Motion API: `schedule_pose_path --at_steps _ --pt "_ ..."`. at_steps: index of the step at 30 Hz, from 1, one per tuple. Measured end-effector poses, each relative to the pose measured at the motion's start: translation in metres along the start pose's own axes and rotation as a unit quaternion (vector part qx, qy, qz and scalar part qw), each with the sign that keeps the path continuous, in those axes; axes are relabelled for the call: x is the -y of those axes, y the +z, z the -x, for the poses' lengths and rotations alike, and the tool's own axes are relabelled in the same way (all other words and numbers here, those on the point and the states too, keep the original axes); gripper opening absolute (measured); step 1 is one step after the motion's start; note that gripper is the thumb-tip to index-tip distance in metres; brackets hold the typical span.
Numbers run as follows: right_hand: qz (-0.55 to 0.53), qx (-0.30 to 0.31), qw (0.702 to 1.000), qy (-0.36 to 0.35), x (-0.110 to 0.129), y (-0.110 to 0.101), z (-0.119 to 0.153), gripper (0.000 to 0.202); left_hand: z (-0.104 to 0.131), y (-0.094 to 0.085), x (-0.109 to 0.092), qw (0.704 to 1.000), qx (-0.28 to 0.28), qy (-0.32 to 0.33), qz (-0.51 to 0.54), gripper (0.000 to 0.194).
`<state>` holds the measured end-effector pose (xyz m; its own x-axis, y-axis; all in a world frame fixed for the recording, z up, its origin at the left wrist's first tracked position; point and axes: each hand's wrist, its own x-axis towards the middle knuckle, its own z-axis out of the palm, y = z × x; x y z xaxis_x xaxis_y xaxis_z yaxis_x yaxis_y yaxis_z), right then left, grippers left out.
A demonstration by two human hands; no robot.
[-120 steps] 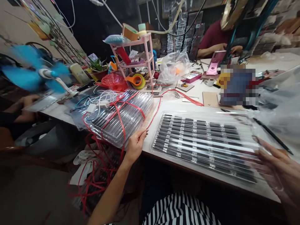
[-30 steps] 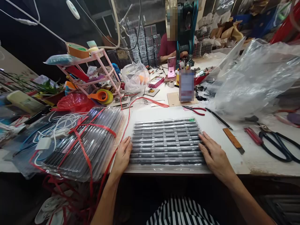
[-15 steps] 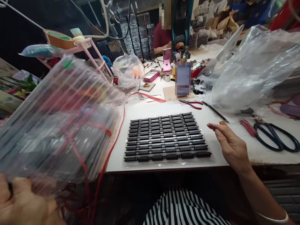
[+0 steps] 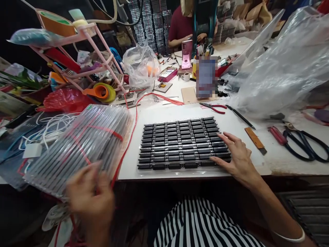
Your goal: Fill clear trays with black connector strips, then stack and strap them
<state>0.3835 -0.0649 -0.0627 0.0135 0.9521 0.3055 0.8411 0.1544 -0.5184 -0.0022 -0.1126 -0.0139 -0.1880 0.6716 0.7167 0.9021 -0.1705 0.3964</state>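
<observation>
A clear plastic tray with rows of black comb-like parts point(image 4: 180, 142) lies flat on the white table. At its right edge my right hand point(image 4: 239, 157) is open, thumb and fingers apart; I cannot tell whether the fingertips press on it. To the left sits a stack of clear plastic trays point(image 4: 69, 147) tied with red plastic string point(image 4: 127, 151). My left hand point(image 4: 89, 199) is in front of the stack's near right corner, its fingers bent and smeared by motion. Whether it holds anything does not show.
Red-handled pliers point(image 4: 213, 108), a black pen-like tool point(image 4: 240, 116), an orange-handled blade point(image 4: 256, 140) and large scissors point(image 4: 303, 142) lie right of the tray. Clear plastic bags point(image 4: 280, 72) bulge behind them. A pink rack point(image 4: 87, 65) stands at back left. Across the table sits another person point(image 4: 177, 29).
The tied tray stack, raised and tilted before, has come down onto the table at left. My left hand has moved right from beneath it. My right hand has opened and reached the filled tray.
</observation>
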Motion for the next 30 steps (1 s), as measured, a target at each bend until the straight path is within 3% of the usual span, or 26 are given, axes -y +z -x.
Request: schedule_pose_path --at_steps 2,4,8,13,23,30 --pt "0.004 -0.010 1.000 0.011 0.001 0.002 -0.002 0.068 0.010 0.028 -0.036 0.987 0.130 0.098 -0.004 0.048" --pt "-0.034 -0.018 0.999 0.012 -0.003 0.001 -0.003 0.064 0.022 0.048 -0.056 0.962 0.226 0.150 -0.013 0.053" --pt "-0.159 -0.048 0.985 0.033 -0.017 -0.005 0.002 0.052 0.040 0.064 -0.059 0.927 0.317 0.190 -0.060 0.060" --pt "-0.175 -0.083 0.979 0.057 -0.018 -0.006 0.006 0.042 0.041 0.068 -0.050 0.917 0.333 0.198 -0.100 0.061" --pt "-0.122 -0.089 0.988 0.038 -0.012 -0.006 0.009 0.039 0.038 0.073 -0.060 0.914 0.322 0.192 -0.154 0.063" --pt "-0.105 -0.083 0.990 0.030 -0.012 -0.005 0.009 0.041 0.038 0.072 -0.059 0.924 0.328 0.163 -0.112 0.063"
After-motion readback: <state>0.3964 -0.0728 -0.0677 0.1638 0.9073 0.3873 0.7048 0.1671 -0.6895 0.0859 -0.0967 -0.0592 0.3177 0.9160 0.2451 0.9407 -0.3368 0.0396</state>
